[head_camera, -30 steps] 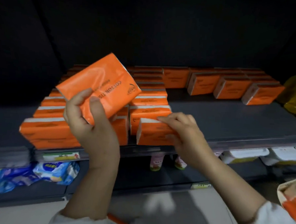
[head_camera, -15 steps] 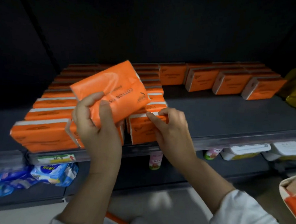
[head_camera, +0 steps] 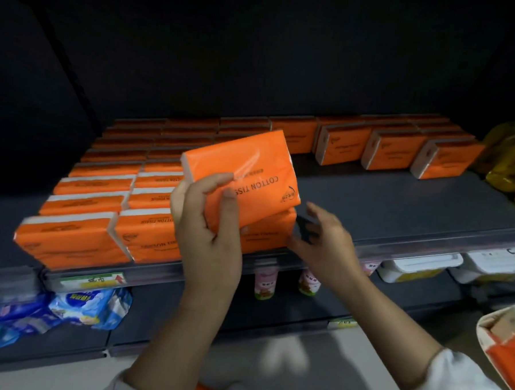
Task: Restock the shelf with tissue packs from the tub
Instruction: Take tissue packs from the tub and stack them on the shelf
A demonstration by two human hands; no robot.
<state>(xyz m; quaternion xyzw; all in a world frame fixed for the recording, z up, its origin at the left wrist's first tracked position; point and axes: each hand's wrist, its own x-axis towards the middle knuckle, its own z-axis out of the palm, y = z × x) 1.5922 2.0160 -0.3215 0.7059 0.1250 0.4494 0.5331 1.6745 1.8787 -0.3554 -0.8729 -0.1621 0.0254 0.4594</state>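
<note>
**Head view: orange pack held over a part-filled shelf**

The left hand [head_camera: 210, 222] grips a tissue pack [head_camera: 245, 170] by its lower end, thumb across the printed face, tilted above the front pack [head_camera: 266, 234]. The right hand [head_camera: 322, 237], slightly blurred, fingers loosely spread and holding nothing, hovers just right of that pack. Shelved packs [head_camera: 101, 186] fill the left of the shelf [head_camera: 398, 208]. Yellow bags [head_camera: 508, 160] lie far right and blue packets [head_camera: 89, 305] below. The tub [head_camera: 488, 323] shows at lower right.
</note>
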